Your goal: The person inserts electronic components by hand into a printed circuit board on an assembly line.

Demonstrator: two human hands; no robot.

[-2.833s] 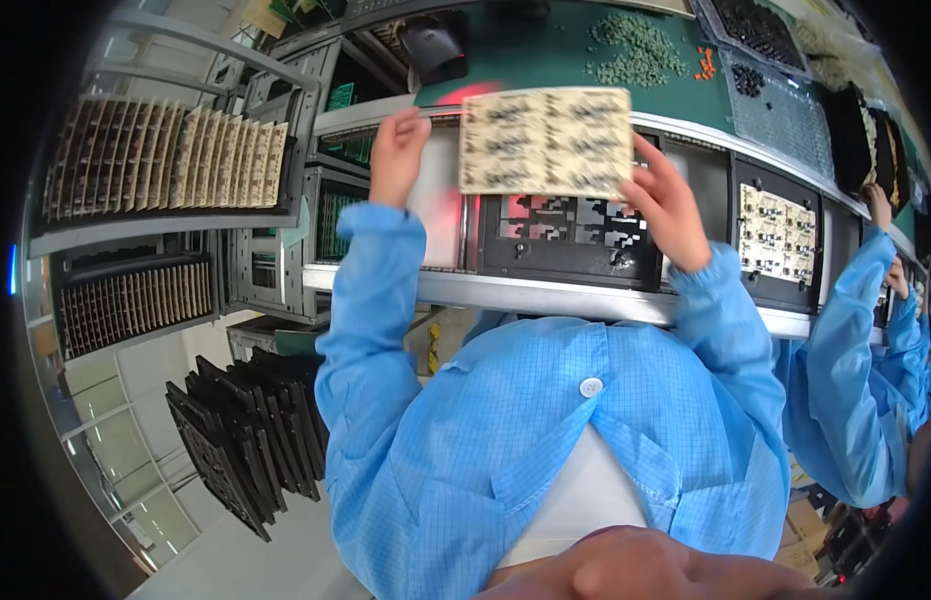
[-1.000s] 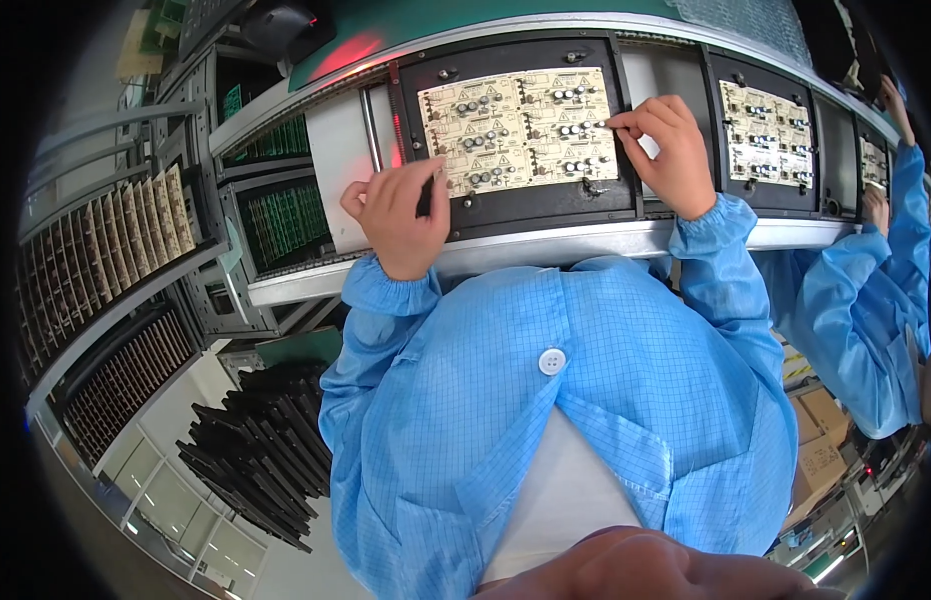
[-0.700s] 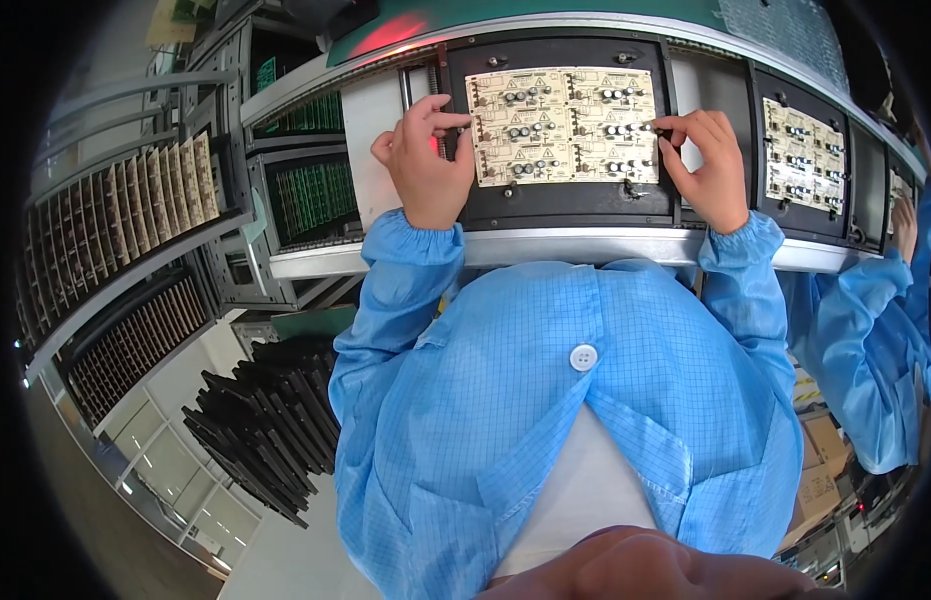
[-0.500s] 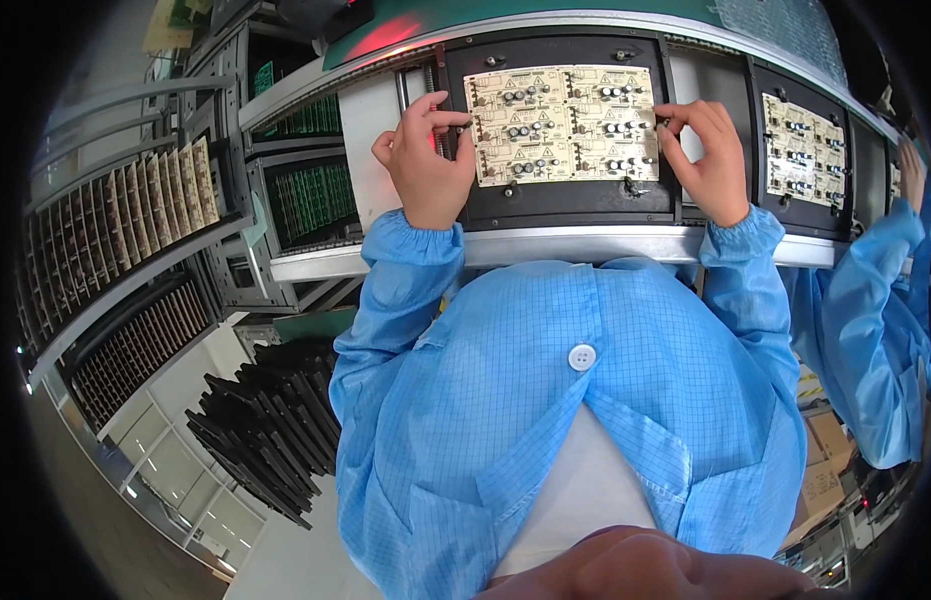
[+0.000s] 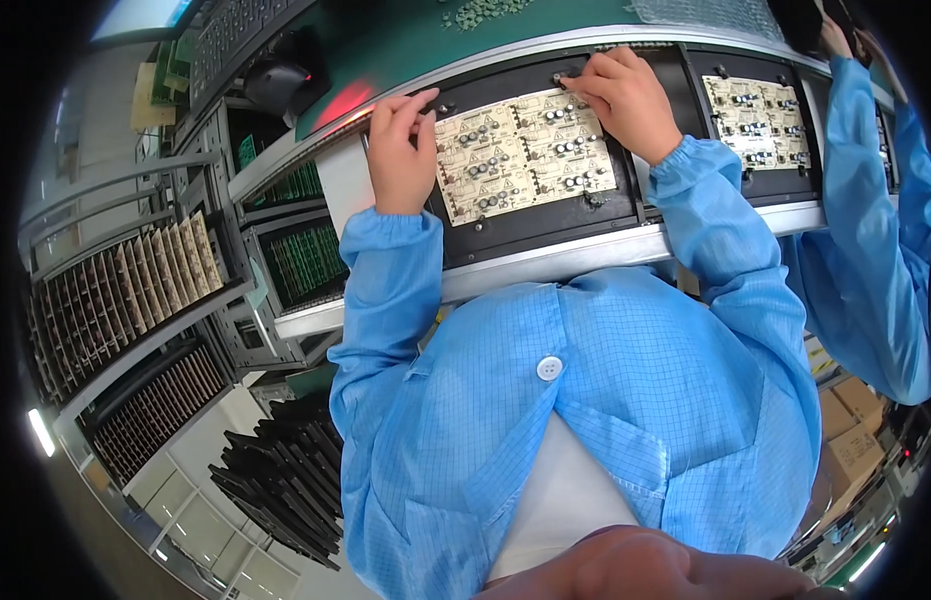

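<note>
A cream circuit board panel [image 5: 526, 150] with rows of small capacitors sits in a black carrier frame [image 5: 526, 235], which has small metal clamp knobs around the board. My left hand [image 5: 402, 160] is at the board's upper left corner, thumb and forefinger apart, just beside a clamp knob [image 5: 445, 108]. Over the upper right edge of the board, my right hand [image 5: 626, 105] has its fingertips closed at another clamp knob [image 5: 559, 78], partly covered by the fingers.
A second carrier with a board [image 5: 756, 125] lies to the right on the rail, near a co-worker's blue sleeve [image 5: 861, 190]. Racks of boards [image 5: 136, 300] stand at the left, above stacked black carriers [image 5: 281, 480]. A black scanner [image 5: 278, 78] sits beyond the rail.
Both hands have moved from the board's left and right sides to the knobs along its far edge. The whole view has turned and shifted, so the carrier appears tilted and further left.
</note>
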